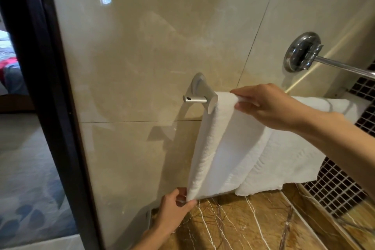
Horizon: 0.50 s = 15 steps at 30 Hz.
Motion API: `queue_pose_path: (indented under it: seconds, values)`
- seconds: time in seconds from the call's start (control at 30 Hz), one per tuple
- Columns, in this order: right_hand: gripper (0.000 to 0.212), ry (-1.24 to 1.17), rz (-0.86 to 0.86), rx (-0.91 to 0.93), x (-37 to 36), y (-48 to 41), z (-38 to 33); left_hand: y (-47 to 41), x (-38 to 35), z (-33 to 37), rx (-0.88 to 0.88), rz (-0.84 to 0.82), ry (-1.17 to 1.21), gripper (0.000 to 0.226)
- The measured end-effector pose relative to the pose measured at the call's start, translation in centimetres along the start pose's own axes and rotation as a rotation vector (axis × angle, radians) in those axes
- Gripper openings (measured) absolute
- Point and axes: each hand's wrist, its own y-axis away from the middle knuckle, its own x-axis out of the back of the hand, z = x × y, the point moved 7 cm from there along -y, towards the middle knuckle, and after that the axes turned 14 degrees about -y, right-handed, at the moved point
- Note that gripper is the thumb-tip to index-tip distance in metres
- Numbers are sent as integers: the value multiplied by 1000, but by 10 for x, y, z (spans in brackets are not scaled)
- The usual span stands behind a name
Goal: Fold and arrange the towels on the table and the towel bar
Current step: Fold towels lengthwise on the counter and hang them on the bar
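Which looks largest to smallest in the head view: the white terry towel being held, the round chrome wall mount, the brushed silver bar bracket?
1. white terry towel
2. round chrome wall mount and brushed silver bar bracket: about alike, not ranked.

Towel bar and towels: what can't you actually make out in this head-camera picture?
- Towel bar: head view, only its left bracket shows; the towels and the right hand cover the rod.
- Right towel: the right forearm hides its upper part.
- Left hand: some fingertips are hidden behind the left towel corner it pinches.
- Chrome rod: cut off by the right edge.
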Motion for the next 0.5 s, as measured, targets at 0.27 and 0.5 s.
queue_pose_path:
  seconds: [0.27,0.5]
  values:
    - [24,-46,0,-60,-1,0,2,-3,0,4,10,-13,-22,29]
    - [30,-58,30,-112,-1,1,0,-1,3,6,0,10,-43,26]
